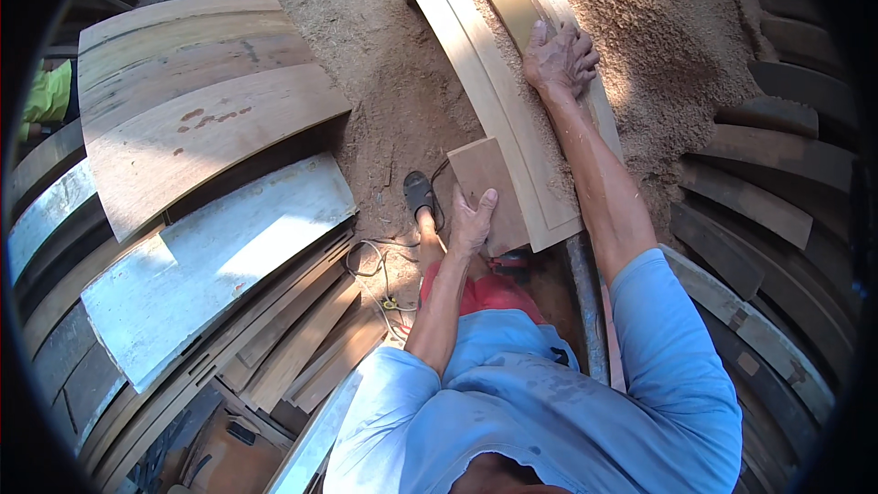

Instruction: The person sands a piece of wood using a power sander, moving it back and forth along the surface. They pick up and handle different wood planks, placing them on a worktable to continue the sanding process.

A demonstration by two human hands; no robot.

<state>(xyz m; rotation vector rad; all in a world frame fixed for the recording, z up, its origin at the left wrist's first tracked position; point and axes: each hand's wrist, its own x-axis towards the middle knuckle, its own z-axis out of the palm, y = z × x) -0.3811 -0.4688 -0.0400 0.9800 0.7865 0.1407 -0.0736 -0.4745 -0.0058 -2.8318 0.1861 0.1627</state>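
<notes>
My left hand point(471, 222) grips the lower left edge of a short brown board point(495, 185), thumb lying on its face and fingers partly hidden behind. That board leans against the side of a long pale plank point(485, 96) with grooved lines along it. Farther up, my right hand point(560, 59) is closed over a long narrow wooden strip point(508, 2), its fingers curled toward the right edge. Sawdust lies between the strip and the pale plank. The planks run away from me toward the top of the view.
Wide wooden boards point(210, 101) and a whitish panel point(224, 252) lie on stacked timber at left. A sawdust heap point(672, 55) lies right of the planks, with stacked boards point(764, 160) beyond. A cable point(370, 261) loops near my sandalled foot point(419, 194). A metal pipe point(587, 311) stands beside me.
</notes>
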